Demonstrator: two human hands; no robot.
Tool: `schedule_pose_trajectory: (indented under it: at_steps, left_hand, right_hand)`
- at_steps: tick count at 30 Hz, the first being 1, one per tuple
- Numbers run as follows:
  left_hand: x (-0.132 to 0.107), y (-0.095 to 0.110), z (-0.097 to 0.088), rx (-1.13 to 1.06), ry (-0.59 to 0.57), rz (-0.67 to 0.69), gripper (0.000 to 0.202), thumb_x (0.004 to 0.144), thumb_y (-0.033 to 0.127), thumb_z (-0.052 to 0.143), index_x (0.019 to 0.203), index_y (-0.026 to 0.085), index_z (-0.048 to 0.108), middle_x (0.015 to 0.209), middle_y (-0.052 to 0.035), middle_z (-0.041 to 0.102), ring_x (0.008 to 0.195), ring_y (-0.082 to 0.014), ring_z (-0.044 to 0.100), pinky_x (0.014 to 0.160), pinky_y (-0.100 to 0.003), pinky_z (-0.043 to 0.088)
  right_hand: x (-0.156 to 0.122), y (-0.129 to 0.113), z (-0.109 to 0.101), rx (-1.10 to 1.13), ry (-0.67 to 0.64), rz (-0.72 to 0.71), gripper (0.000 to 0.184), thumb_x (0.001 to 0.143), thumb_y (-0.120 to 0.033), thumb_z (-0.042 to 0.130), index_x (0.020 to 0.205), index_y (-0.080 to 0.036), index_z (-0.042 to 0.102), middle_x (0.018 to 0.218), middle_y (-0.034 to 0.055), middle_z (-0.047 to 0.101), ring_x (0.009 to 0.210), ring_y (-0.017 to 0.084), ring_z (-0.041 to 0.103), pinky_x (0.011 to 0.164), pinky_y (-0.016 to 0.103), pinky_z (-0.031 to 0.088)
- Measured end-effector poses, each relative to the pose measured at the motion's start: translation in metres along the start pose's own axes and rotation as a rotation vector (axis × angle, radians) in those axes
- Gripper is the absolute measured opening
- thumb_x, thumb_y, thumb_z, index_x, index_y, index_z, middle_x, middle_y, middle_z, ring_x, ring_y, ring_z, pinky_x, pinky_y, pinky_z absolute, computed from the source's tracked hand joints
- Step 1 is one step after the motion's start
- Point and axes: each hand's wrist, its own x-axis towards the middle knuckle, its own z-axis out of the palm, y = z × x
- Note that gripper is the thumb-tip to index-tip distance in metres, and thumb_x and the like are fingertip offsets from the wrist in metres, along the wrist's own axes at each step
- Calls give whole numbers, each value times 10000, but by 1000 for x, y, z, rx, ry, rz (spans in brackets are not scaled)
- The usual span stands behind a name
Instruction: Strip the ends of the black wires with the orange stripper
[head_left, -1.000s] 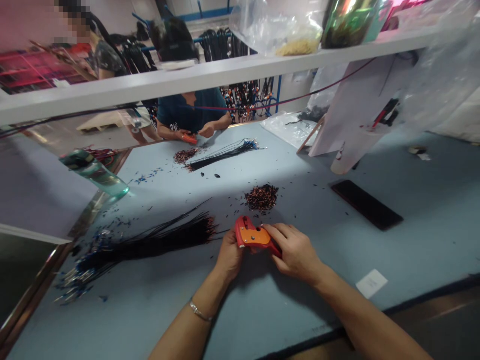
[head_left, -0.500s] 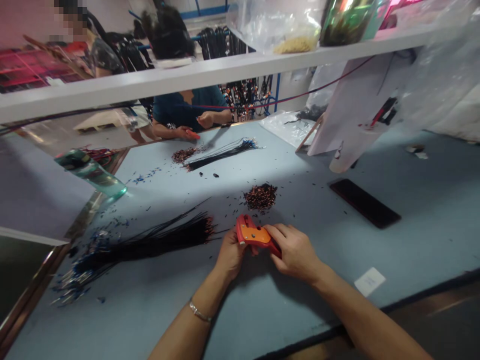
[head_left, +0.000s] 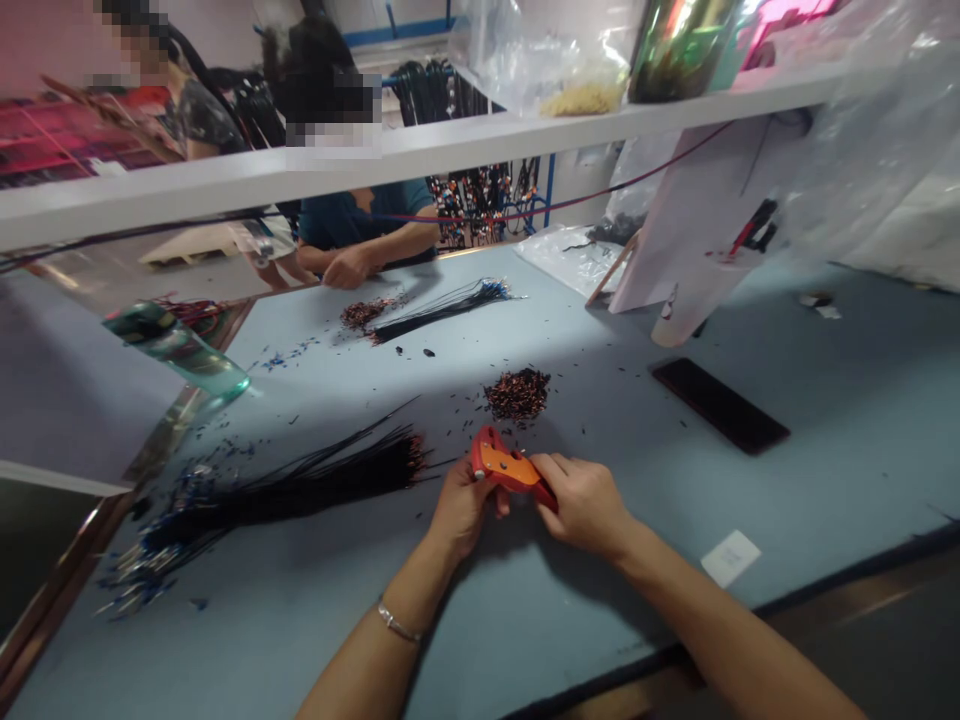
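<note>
My right hand (head_left: pixel 583 503) is closed round the handles of a red and orange hand tool (head_left: pixel 504 465), whose head points left. My left hand (head_left: pixel 463 503) sits against the tool's head with its fingers pinched together; what they hold is too small to make out. A bundle of thin black wires (head_left: pixel 300 483) with reddish ends lies just left of my left hand. A heap of small dark reddish pieces (head_left: pixel 517 393) lies on the blue table (head_left: pixel 825 400) right behind the tool.
A black phone (head_left: pixel 720 405) lies to the right, a white paper slip (head_left: pixel 730 557) near the front edge. A green bottle (head_left: pixel 176 345) lies at the left. Across the table a person's hand (head_left: pixel 346 268) rests by another wire bundle (head_left: pixel 439 308). A white shelf (head_left: pixel 450 145) runs overhead.
The tool's head has tilted slightly in my hands, which stay in place. The person opposite has lowered their hands, and their red tool is no longer in view.
</note>
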Motion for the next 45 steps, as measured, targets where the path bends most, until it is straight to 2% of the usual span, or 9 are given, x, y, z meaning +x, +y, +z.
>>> schedule_pose_trajectory:
  at_steps: [11,15,18,21,26,31,36,40,45]
  left_hand:
    - [5,-3,-4,-51,41,-8,488,572,470,794,826,134,546,529,34,589,383,-69,504,379,-161,331]
    - [4,-1,-3,-20,81,72,403,658,406,752,855,163,498,612,30,631,414,-73,537,407,-168,375]
    - [3,1,-2,63,118,125,335,720,359,698,922,170,509,643,26,646,447,-77,557,437,-173,401]
    - [3,0,-2,152,143,141,312,729,333,679,956,162,551,693,6,667,476,-76,568,452,-175,407]
    - [3,-2,-3,226,177,148,306,702,322,694,944,154,611,760,-31,697,533,-100,605,467,-184,407]
    - [3,-5,-5,293,190,247,198,694,294,697,838,160,669,766,-36,702,672,-151,639,614,-240,464]
    - [4,-7,-4,484,176,329,102,710,249,658,751,172,711,692,-25,680,640,-154,592,661,-260,447]
    - [3,-8,-1,610,138,464,115,718,191,623,751,193,734,804,-50,691,792,-187,600,755,-281,438]
    - [-1,-5,-1,698,144,431,138,721,168,606,763,183,736,704,-42,681,696,-171,588,673,-258,432]
  right_hand:
    - [5,5,8,71,-18,25,141,726,-168,487,844,-164,563,701,50,658,584,180,589,535,260,355]
    - [10,5,1,140,45,65,233,754,-204,491,973,-161,559,825,72,680,683,193,620,609,270,422]
    - [13,7,-6,416,120,183,239,783,-236,501,1005,-172,562,859,56,673,727,187,616,680,285,456]
    - [14,13,-7,861,137,405,175,753,-288,582,882,-171,594,762,22,652,672,179,599,667,300,471]
    - [16,21,4,1538,242,755,305,658,-285,685,922,-156,602,772,30,670,658,198,639,598,307,500]
    - [19,27,12,1722,284,791,294,625,-279,675,886,-166,598,726,21,682,626,213,665,558,336,537]
    - [23,37,16,1845,296,816,260,573,-207,688,822,-162,629,682,16,702,623,211,680,572,329,561]
    - [24,45,18,1893,298,860,184,568,-157,671,751,-162,652,674,28,718,624,214,691,586,329,578]
    - [23,53,20,1907,263,925,136,577,-114,646,706,-158,659,652,38,723,620,212,698,582,308,591]
